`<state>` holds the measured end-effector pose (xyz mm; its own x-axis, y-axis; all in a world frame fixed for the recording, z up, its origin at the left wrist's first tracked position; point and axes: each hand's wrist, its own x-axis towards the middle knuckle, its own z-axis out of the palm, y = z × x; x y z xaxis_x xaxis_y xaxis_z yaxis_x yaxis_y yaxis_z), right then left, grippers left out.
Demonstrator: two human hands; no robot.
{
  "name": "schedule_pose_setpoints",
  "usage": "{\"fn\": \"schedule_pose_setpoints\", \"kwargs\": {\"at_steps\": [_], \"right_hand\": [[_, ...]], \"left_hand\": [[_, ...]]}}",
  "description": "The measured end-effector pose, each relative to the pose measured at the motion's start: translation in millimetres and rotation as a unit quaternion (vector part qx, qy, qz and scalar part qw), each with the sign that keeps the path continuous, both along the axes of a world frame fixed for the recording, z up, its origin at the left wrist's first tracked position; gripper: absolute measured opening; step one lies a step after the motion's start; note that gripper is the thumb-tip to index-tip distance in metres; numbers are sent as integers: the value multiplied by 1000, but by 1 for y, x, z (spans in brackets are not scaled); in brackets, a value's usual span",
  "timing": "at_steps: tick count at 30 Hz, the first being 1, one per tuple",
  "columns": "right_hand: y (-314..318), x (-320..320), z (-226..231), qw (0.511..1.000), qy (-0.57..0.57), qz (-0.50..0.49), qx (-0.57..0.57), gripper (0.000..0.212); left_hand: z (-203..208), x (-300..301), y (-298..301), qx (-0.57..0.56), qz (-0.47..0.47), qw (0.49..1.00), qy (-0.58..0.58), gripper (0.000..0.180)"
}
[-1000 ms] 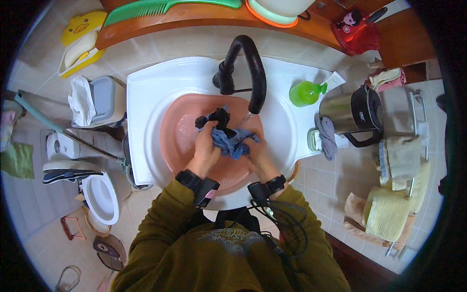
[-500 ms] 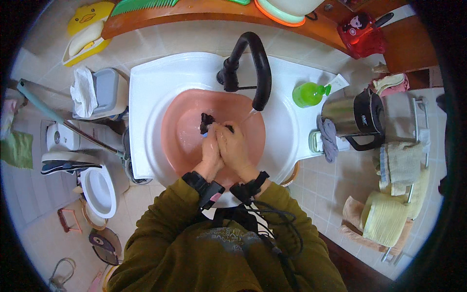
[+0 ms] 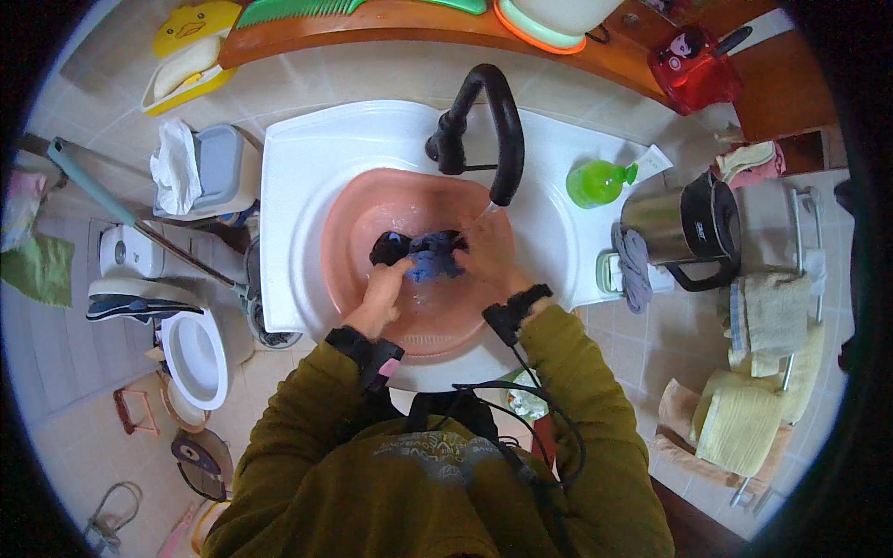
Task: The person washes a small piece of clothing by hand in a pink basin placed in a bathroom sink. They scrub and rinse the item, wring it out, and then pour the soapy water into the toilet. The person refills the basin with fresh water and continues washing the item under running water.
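Observation:
A small wet piece of cloth [image 3: 433, 258], blue in the middle and black at its ends, is spread out in the pink plastic basin [image 3: 344, 209]. My left hand [image 3: 379, 296] is closed on its left part, thumb on top. At its right end my right hand [image 3: 488, 268] grips it, the fingertips partly hidden by the cloth. Above and just beyond my right hand, the black faucet [image 3: 505, 139] lets a stream of water run into the basin. What kind of garment the cloth is, I cannot make out.
The basin stands in a white sink [image 3: 293, 232]. On the right rim are a green pump bottle [image 3: 595, 183], a white tube [image 3: 653, 164], a grey cloth [image 3: 633, 270] and a steel kettle [image 3: 665, 219]. A wooden shelf [image 3: 419, 28] runs behind; a toilet [image 3: 195, 363] is at left.
My hands were pressed together around the bunched cloth; now they are apart, the left further left and the right further right, with the cloth opened out between them and its blue side showing.

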<state>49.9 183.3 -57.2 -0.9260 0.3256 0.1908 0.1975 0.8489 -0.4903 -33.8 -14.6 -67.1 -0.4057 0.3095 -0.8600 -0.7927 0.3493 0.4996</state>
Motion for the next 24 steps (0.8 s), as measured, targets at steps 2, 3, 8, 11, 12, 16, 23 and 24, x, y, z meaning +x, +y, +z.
{"fn": "schedule_pose_setpoints", "kwargs": {"at_steps": [2, 3, 8, 11, 12, 16, 23, 24], "right_hand": [[-17, 4, 12, 992, 20, -36, -120, 35], [-24, 5, 16, 986, 20, -62, -152, 35], [-37, -1, -16, 925, -369, -89, -16, 25], [-48, 6, -67, 986, -129, -102, 7, 29], [-42, 8, -80, 983, -159, -91, -19, 27], [-19, 26, -90, 972, -216, 1, -94, 29], [-22, 36, 16, 927, -71, 93, -356, 53], [-25, 37, 31, 913, -101, 26, -395, 57]], "left_hand": [[-10, 0, -8, -44, -41, 998, -16, 24], [-15, -2, -10, -1, -25, 999, -31, 26], [-26, 2, -28, 113, 127, 984, -60, 38], [-19, 7, -33, 122, 112, 985, -43, 46], [-15, 8, -35, 106, 120, 986, -55, 45], [-8, 8, -33, 95, 162, 982, 26, 38], [-27, 4, -8, 104, 143, 980, 93, 33], [-29, 3, -6, 128, 136, 980, 75, 37]]}}
